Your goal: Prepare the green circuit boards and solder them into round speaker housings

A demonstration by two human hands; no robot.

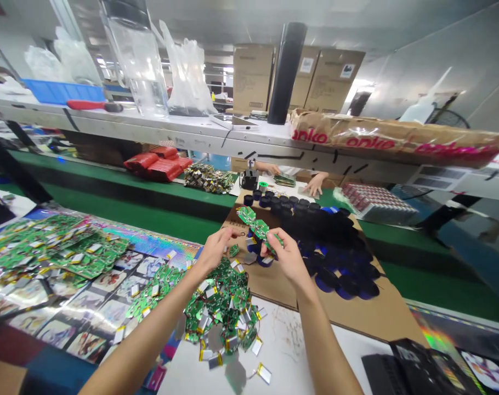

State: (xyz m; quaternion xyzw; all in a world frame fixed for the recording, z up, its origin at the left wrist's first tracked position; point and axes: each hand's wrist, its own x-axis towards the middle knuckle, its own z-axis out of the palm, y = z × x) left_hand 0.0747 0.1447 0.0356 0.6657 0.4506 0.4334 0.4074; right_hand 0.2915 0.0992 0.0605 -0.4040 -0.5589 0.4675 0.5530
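The little circuit boards are bright green, with silver and gold bits. The round discs are dark blue and black. The cardboard sheet is brown. The shiny mat has rainbow stripes.

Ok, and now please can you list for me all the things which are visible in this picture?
held circuit boards: small cluster, green, between both hands
heaped circuit boards with pouch batteries: many, green and silver, on a white board below the hands
spread circuit boards: many, green, on a holographic sheet at left
round dark caps: many, black and blue, on brown cardboard at right
red packs: several, red, beyond the green belt
cardboard boxes: three, brown, at the back, on the shelf
blue tray: one, blue, on the shelf at left
co-worker's hands: two, across the bench
left hand: one, at the cluster's left side
right hand: one, gripping the cluster
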